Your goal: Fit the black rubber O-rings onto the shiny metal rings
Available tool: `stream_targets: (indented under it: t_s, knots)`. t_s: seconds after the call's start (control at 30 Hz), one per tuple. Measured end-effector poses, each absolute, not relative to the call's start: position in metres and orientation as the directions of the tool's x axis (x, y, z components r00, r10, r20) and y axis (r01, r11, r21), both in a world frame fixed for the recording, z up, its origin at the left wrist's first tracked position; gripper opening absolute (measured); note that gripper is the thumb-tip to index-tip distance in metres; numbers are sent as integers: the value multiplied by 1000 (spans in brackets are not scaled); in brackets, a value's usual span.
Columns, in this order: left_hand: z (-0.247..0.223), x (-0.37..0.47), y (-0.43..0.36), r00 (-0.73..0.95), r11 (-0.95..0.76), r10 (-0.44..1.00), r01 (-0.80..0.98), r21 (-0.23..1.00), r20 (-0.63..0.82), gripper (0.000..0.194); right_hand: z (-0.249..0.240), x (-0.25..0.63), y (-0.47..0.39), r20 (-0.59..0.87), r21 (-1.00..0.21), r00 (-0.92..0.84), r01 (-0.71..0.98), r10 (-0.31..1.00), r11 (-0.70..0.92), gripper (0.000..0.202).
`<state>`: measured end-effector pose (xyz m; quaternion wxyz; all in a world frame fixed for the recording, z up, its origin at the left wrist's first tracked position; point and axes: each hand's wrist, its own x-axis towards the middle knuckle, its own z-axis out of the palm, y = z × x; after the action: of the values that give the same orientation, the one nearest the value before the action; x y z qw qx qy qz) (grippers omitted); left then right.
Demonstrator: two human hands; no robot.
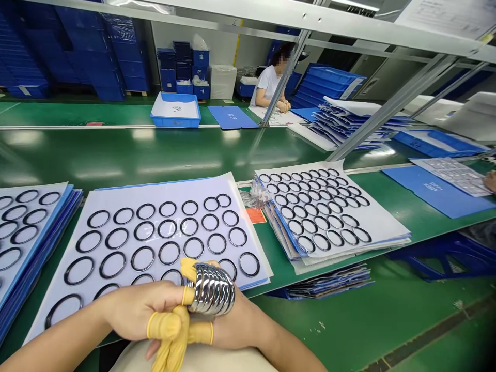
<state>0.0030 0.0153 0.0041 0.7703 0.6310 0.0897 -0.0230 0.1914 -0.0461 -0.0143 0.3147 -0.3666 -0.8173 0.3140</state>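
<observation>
A stack of shiny metal rings (pixel 214 290) sits in my right hand (pixel 236 320), its fingers closed around it close to my body. My left hand (pixel 141 312) meets it from the left, fingers curled, with a fingertip pressed at the stack's left edge. Both hands wear yellow finger cots (pixel 165 325), and their fingertips overlap, so part of each grip is hidden. Beneath and beyond my hands lies a white sheet (pixel 217 192) with rows of black-rimmed rings (pixel 169 253). Two rings overlap near its far right corner.
Another ring-covered sheet (pixel 382 219) tops a stack at right. More ringed sheets (pixel 58 187) lie at far left. A crumpled clear plastic bag (pixel 259 194) sits between the stacks. Metal frame posts (pixel 391 108) cross the bench. A person (pixel 267 85) sits opposite; another hand (pixel 491 181) shows far right.
</observation>
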Motion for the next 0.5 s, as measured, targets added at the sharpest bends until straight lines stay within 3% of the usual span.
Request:
stream_targets:
  t_s: [0.17,0.3,0.37,0.5]
  knots:
    - [6,4,14,982,120,57,173,978,-181,73,-13,198,-41,293,-824,-598,237,746,514,49]
    - [8,5,12,982,-91,123,152,984,-140,78,-12,200,-43,309,-892,-490,148,815,427,69]
    - [8,6,11,981,-160,159,137,978,-112,80,-12,200,-45,289,-921,-458,107,840,375,69]
    - [11,8,10,975,-147,197,134,980,-104,79,-16,200,-48,297,-929,-420,79,858,361,79]
